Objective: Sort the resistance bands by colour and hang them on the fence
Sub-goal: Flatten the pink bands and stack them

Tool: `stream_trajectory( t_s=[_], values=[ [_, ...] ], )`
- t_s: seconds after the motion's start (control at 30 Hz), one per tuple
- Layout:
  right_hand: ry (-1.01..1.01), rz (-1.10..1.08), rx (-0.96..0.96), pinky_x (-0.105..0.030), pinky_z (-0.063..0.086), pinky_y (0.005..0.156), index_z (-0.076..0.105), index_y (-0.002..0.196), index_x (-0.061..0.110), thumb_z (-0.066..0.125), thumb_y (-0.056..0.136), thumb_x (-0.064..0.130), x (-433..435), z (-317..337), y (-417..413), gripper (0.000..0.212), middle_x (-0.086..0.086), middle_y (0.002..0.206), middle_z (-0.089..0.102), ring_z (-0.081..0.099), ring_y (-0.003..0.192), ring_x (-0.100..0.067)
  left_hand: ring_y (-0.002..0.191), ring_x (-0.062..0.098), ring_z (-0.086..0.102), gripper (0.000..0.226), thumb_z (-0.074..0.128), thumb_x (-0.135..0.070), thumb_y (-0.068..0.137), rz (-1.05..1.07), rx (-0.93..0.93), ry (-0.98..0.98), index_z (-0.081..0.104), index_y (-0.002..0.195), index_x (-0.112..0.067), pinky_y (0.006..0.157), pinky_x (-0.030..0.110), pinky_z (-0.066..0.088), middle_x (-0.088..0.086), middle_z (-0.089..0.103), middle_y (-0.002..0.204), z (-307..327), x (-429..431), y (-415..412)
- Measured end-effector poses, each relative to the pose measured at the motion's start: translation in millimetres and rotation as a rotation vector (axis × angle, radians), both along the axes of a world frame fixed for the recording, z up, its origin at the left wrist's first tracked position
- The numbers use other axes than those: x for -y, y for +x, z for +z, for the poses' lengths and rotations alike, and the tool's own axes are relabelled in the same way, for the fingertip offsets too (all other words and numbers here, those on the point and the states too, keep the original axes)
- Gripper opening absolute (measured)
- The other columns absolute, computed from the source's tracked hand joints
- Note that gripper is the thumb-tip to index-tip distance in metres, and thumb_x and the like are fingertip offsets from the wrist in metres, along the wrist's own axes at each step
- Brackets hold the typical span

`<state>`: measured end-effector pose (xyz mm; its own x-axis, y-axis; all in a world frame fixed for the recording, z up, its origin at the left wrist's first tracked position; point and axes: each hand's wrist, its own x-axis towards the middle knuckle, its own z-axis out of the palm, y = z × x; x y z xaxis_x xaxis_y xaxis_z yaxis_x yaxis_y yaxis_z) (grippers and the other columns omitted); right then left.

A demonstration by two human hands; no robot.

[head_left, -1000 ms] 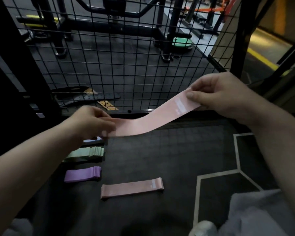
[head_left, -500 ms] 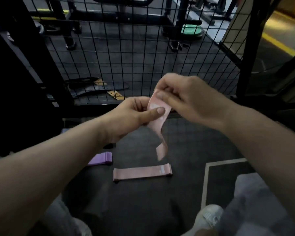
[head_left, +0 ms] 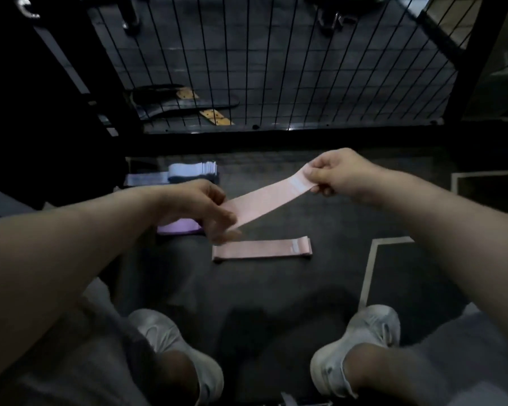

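In the head view, the pink band (head_left: 267, 205), which half a second ago was folded up between two hands held close together, is now drawn out flat again and brought lower. It hangs in the air just above the second pink band (head_left: 261, 249), which lies on the floor (head_left: 276, 294). The left hand (head_left: 200, 209) pinches its near end with thumb and fingers, a little blurred, and the right hand (head_left: 338, 174) pinches the far end at the pale label. This probably means that sorting goes on, pink to pink, and nothing hangs yet on the fence (head_left: 276, 68). The band looks like a flat, matte, soft loop of fabric. The purple bands (head_left: 178, 228) and the pale stack (head_left: 192, 171) lie folded in layers to the left. The fence is a thin black wire grid, and the floor is dark and dull with pale lines.
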<state>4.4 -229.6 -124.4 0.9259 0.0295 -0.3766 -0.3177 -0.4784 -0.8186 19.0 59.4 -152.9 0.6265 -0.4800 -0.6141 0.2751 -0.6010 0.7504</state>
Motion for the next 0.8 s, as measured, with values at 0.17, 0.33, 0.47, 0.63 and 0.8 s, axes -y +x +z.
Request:
stream_trajectory(
  t_s=[0.17, 0.33, 0.47, 0.63, 0.8],
  values=[
    [0.035, -0.151, -0.114, -0.016, 0.041, 0.043, 0.065, 0.097, 0.006, 0.062, 0.097, 0.012, -8, -88, -5, 0.007, -0.004, 0.071, 0.064, 0.060, 0.045, -0.002, 0.044, 0.014, 0.056, 0.014, 0.077, -0.013, 0.084, 0.067, -0.033, 0.282, 0.066, 0.077, -0.008, 0.041, 0.019, 0.043, 0.007, 0.063, 0.058, -36, -32, 19],
    [-0.053, -0.356, -0.185, -0.015, 0.041, 0.037, 0.060, 0.086, 0.012, 0.061, 0.097, 0.014, -2, -158, -12, 0.011, -0.004, 0.078, 0.061, 0.059, 0.042, -0.001, 0.040, 0.014, 0.054, 0.018, 0.078, -0.011, 0.084, 0.188, -0.048, 0.369, 0.068, 0.091, 0.002, 0.040, 0.021, 0.042, 0.011, 0.061, 0.063, -89, -40, 26],
    [-0.085, -0.427, -0.332, -0.017, 0.042, 0.035, 0.057, 0.095, 0.010, 0.053, 0.099, 0.005, 9, -195, -17, 0.008, -0.005, 0.084, 0.060, 0.063, 0.057, -0.013, 0.037, 0.015, 0.050, 0.015, 0.063, 0.002, 0.089, 0.341, -0.014, 0.389, 0.063, 0.079, -0.010, 0.036, 0.015, 0.035, 0.013, 0.058, 0.059, -138, -16, 28],
    [-0.168, -0.488, -0.339, -0.027, 0.056, 0.062, 0.059, 0.088, 0.014, 0.055, 0.093, 0.001, 10, -232, -15, 0.014, -0.012, 0.092, 0.065, 0.064, 0.073, -0.023, 0.050, 0.023, 0.052, 0.020, 0.052, 0.003, 0.092, 0.469, -0.040, 0.417, 0.065, 0.098, -0.012, 0.037, 0.020, 0.042, 0.011, 0.057, 0.065, -190, 11, 22],
    [-0.233, -0.450, -0.401, -0.041, 0.059, 0.072, 0.061, 0.090, 0.015, 0.058, 0.093, 0.013, 9, -258, -21, 0.005, -0.006, 0.072, 0.067, 0.064, 0.063, -0.019, 0.068, 0.026, 0.059, 0.011, 0.062, -0.001, 0.087, 0.660, -0.033, 0.394, 0.067, 0.095, -0.007, 0.061, 0.030, 0.048, 0.015, 0.063, 0.082, -225, 16, 7]
  ],
)
